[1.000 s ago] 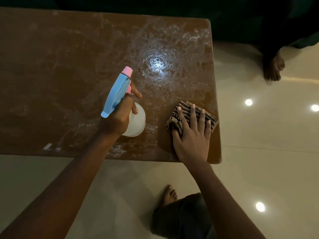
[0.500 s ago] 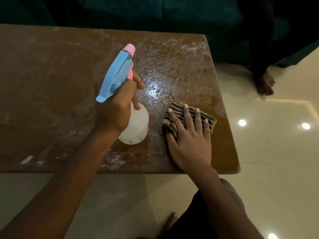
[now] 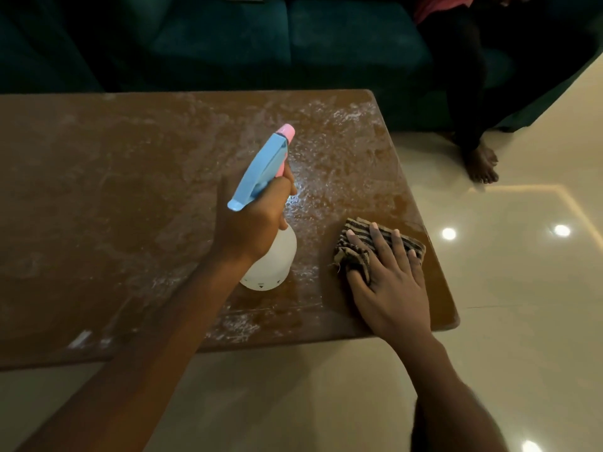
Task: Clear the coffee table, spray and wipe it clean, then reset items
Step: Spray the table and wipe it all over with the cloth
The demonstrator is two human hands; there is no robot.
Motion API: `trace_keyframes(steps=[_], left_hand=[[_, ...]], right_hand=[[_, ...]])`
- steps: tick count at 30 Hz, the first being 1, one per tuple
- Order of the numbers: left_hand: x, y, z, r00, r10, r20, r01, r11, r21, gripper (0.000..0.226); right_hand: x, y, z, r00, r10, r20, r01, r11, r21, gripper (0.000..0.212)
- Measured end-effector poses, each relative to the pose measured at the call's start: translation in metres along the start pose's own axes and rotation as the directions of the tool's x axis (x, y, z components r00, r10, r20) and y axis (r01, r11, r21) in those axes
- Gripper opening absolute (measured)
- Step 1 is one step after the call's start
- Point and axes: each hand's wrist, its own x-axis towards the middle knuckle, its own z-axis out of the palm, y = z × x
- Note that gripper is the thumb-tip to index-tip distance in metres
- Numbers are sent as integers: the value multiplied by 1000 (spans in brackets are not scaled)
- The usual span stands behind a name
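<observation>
The left grip [image 3: 251, 220] curls round the neck of the spray bottle [image 3: 272, 259], tilted over the table [image 3: 98, 197], one finger seemingly on the trigger. The right grip [image 3: 391, 282] lies flat, fingers straight, pressing the striped cloth [image 3: 354, 252] near the table's right edge. Spraying is, I judge, the step in hand; next the cloth must sweep the white, streaky film

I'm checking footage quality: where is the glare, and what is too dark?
Head view: bright glare spots on the floor tiles and a small one on the wet coffee table beside the spray bottle; the sofa behind is dim.
</observation>
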Motion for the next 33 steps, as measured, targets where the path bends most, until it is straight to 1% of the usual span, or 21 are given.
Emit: trace_keyframes(steps=[6,8,12,15,17,20,22,24,27,31,33], left_hand=[[-1,-6,-7,999,18,-28,-19,998,-56,15],[-1,-6,-7,999,30,-10,-31,999,-45,16],[6,-1,-1,999,-17,29,17,1000,3,15],[21,6,6,996,-68,63,63,995,78,22],[33,11,13,988,-111,110,95,985,145,23],[43,16,26,958,-204,202,130,935,329,12],[45,17,33,935,-263,238,117,863,492,14],[44,19,37,907,-306,289,85,806,586,18],[46,19,43,869,-354,345,70,779,623,21],[56,17,45,854,-374,362,42,742,669,22],[62,14,42,853,-384,354,49,733,678,21]], right_hand=[[1,0,-1,1000,-3,24,4,999,-39,60],[2,0,-1,999,-22,33,24,999,-47,59],[2,7,-2,995,-90,51,93,994,-53,58],[4,13,-6,981,-168,98,175,982,-67,59],[4,21,-11,966,-219,134,229,971,-64,58],[-2,39,-18,954,-257,155,267,963,-43,58],[-7,51,-22,956,-252,152,260,965,-35,57],[-10,57,-26,962,-231,148,238,971,-34,58],[-11,60,-29,973,-189,134,192,981,-6,61],[-5,61,-31,991,-112,79,110,994,30,61],[3,62,-32,995,-62,84,61,998,21,60]])
